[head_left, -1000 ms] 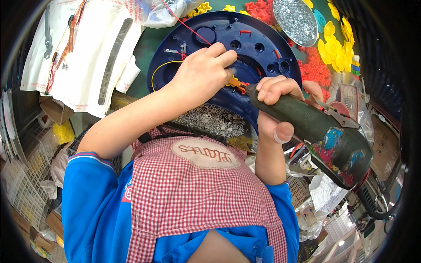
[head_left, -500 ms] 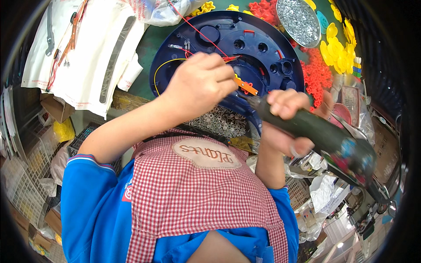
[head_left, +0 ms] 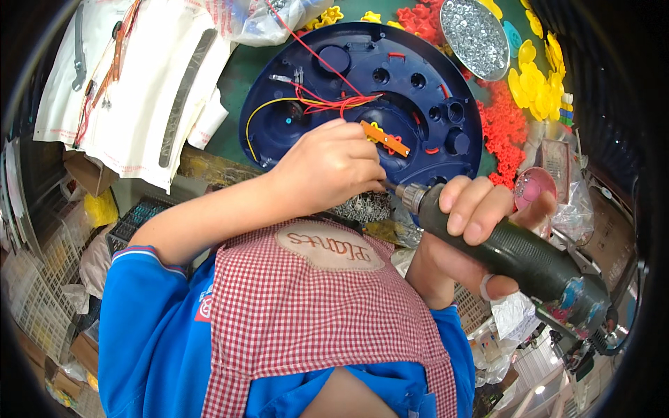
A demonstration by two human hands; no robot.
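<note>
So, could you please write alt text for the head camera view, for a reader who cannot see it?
Seen from above, a person's right hand holds a dark electric screwdriver while the left hand rests at the edge of a round dark blue plastic housing with red and yellow wires. A dish of screws and red and yellow plastic pieces lie behind it.

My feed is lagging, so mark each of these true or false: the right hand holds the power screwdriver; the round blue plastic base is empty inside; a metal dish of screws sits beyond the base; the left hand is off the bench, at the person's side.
1. The right hand holds the power screwdriver. True.
2. The blue base is empty inside. False: red and yellow wires and an orange strip lie in it.
3. A metal dish of screws sits beyond the base. True.
4. The left hand is at the person's side. False: it rests at the base, by the screwdriver's tip.
</note>
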